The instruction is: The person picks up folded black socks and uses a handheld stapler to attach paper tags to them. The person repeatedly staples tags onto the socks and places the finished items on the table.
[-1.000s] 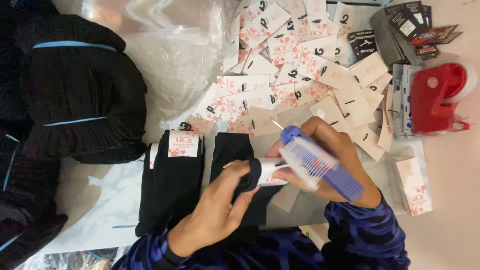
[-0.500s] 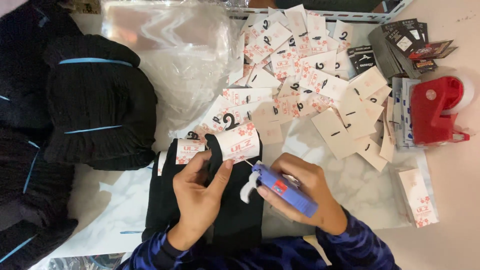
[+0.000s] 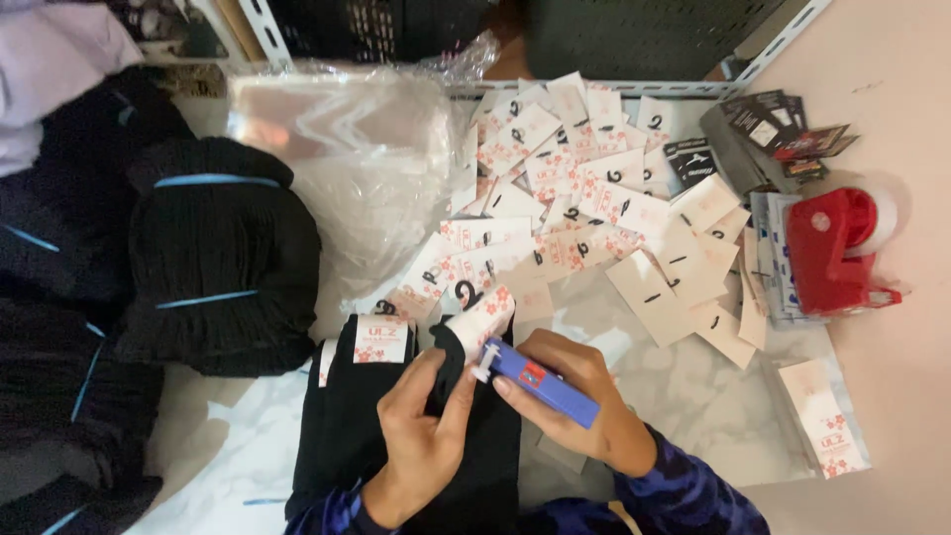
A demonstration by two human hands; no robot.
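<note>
A: Where are the socks (image 3: 466, 426) lying?
B: Near, centre of the surface (image 3: 693, 376); soft, light. Left hand (image 3: 421, 446) fingers are pinching the card (image 3: 482, 315) end; right hand (image 3: 575, 401) fingers are gripping the tagger (image 3: 535, 381).

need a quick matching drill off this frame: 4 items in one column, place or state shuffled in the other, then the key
1. blue tagging gun
2. red tape dispenser
3. clear plastic bags
4. bundled black socks

a. far left, tied with blue bands
b. held in the right hand
c. top centre, crumpled pile
d. right edge of the table

Pairs: 1-b, 2-d, 3-c, 4-a
</note>
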